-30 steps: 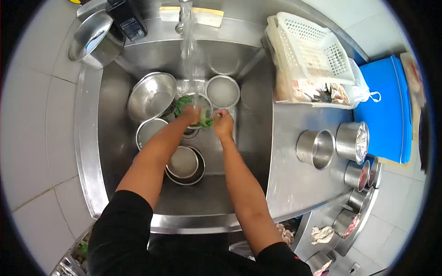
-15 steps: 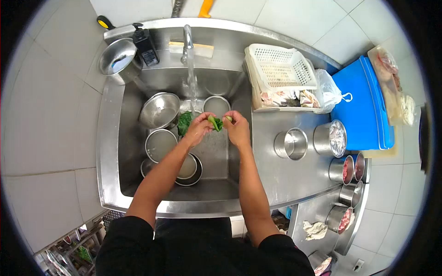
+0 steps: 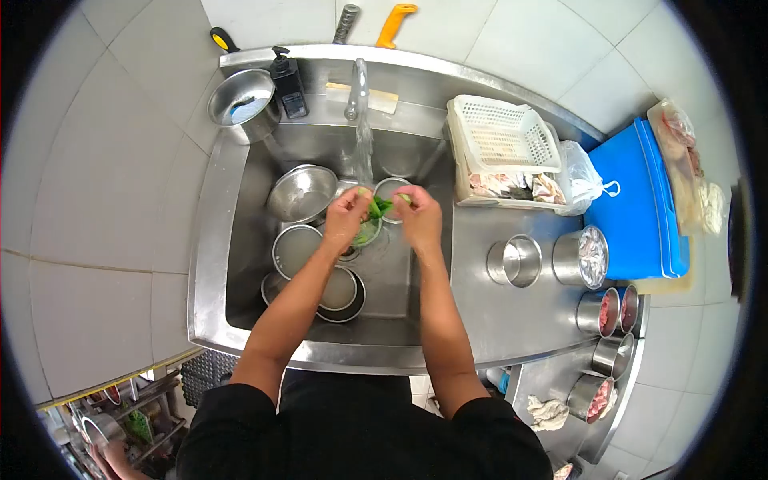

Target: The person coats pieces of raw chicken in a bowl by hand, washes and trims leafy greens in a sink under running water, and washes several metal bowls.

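Fingers pinched narrow on leafy greens, above the sink

Sink was the biggest thing; tap running. Work there looked midway: some greens up between the hands, more greens down in a bowl just below. Whether that lot was done or waiting, could not tell.

Right of the sink, on the steel counter: a white crate of pale and dark pieces, slatted basket sitting over it.

Next, the steelware. In the sink, a wide bowl, tilted, contents unclear; a round pot of cloudy liquid; a second cloudy pot, overlapping a dark-sided one. On the counter, a taller pot held silvery pieces. Beyond, another pot held what looked like red meat.

Smallest, the grip. Left hand and right hand each had thumb and fingertips closed on the greens, pale stem showing at the right. Blur hid whether the piece had parted.
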`<state>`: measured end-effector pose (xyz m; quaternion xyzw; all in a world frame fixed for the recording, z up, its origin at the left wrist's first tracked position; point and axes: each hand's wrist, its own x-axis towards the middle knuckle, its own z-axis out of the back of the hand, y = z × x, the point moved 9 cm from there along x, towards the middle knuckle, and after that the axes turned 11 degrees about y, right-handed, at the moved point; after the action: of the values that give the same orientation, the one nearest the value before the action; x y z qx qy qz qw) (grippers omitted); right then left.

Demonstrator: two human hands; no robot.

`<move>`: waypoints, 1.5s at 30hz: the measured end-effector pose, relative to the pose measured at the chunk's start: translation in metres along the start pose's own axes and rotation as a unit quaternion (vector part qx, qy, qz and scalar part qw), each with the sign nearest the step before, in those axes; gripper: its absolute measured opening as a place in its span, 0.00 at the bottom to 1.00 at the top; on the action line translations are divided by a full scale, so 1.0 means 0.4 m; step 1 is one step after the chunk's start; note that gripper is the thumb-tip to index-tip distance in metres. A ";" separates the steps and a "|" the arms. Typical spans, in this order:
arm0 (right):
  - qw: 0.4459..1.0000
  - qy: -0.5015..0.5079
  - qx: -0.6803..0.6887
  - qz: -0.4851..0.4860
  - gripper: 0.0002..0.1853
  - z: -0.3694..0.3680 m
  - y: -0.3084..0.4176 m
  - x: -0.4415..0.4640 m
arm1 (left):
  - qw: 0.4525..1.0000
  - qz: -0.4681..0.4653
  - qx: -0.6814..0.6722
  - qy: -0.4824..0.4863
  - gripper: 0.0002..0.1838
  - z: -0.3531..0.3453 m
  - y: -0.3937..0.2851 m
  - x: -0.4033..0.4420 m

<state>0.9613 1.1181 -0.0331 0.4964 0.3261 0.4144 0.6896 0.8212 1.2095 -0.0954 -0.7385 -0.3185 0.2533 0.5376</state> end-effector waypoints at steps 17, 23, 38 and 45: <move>0.953 0.068 -0.281 0.088 0.09 -0.016 0.090 0.224 | 0.812 -0.217 0.542 -0.008 0.15 0.114 -0.300 0.183; 0.942 0.062 -0.314 0.103 0.09 -0.030 0.114 0.262 | 0.957 -0.018 0.227 0.183 0.16 0.032 -0.161 0.255; 0.981 0.194 0.008 -0.027 0.13 -0.087 -0.041 0.302 | 0.967 0.049 0.177 0.174 0.13 -0.012 -0.017 0.193; 0.977 0.174 -0.111 0.048 0.13 -0.122 0.055 0.302 | 0.947 0.071 0.213 0.231 0.14 -0.003 -0.106 0.161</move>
<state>0.9675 1.2502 -0.0313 0.3521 0.3689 0.5608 0.6523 0.8567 1.2656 -0.0567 -0.6659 -0.0709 0.1752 0.7217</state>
